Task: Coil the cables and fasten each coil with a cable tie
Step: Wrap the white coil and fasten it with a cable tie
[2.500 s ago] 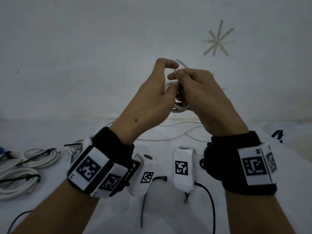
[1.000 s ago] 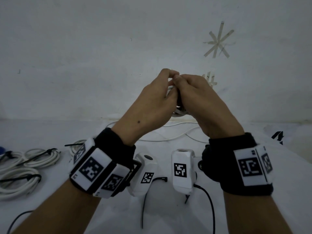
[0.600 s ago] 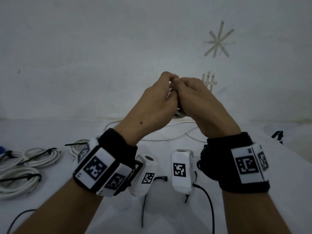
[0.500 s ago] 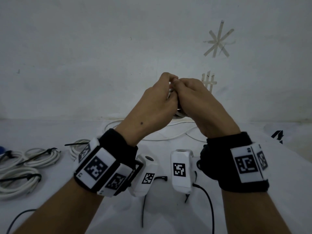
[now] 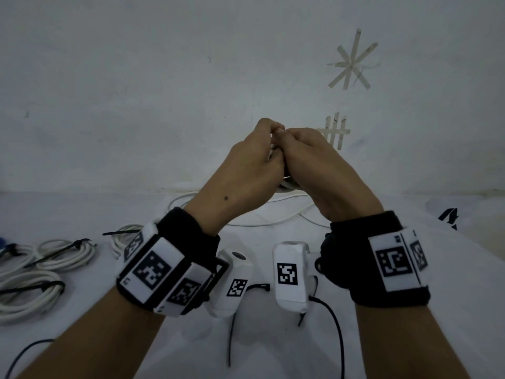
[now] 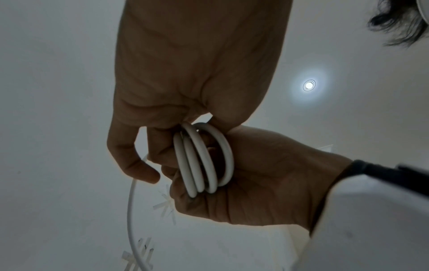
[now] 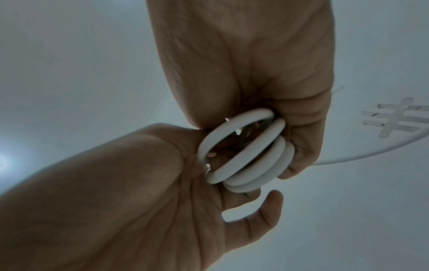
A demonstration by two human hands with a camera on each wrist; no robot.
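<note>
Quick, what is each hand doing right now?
Left hand: fingers curled round the coiled white round cable, holding it.
Right hand: also gripping the same coil.

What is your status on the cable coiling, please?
Left hand and right hand both grip the white cable coil, raised off the table. Loose tail hanging. No cable tie on it. Nothing in the way.
</note>
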